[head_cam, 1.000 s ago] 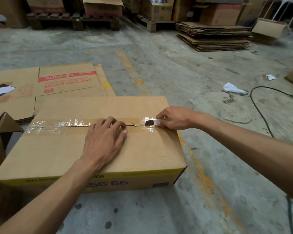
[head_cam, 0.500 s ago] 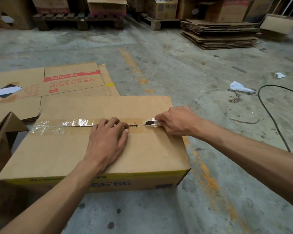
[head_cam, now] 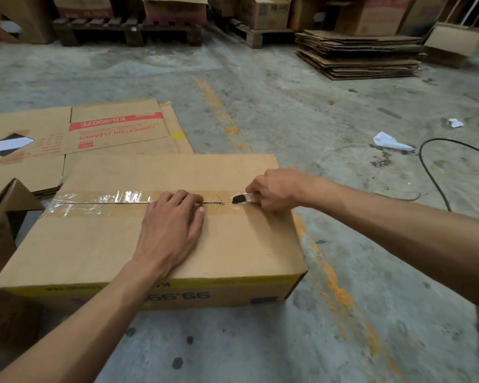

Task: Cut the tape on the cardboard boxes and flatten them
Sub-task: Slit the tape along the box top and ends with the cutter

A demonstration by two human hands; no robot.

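A closed cardboard box (head_cam: 100,244) with a yellow band sits on the concrete floor in front of me. Clear tape (head_cam: 103,201) runs along its top seam. My left hand (head_cam: 172,230) rests flat on the lid, fingertips at the seam. My right hand (head_cam: 277,189) grips a small cutter (head_cam: 241,198) whose dark blade tip sits in the tape near the box's right end. Between the blade and my left fingertips the seam shows as a dark ragged line.
Flattened boxes (head_cam: 80,131) lie on the floor behind the box. An open carton flap (head_cam: 9,200) stands at the left. A stack of flat cardboard (head_cam: 360,53) and pallets with boxes (head_cam: 127,29) are at the back. A black cable (head_cam: 432,172) and crumpled paper (head_cam: 387,140) lie to the right.
My right hand and the cutter have stayed near the right end of the seam, shifting only slightly. My left hand has kept its place on the lid.
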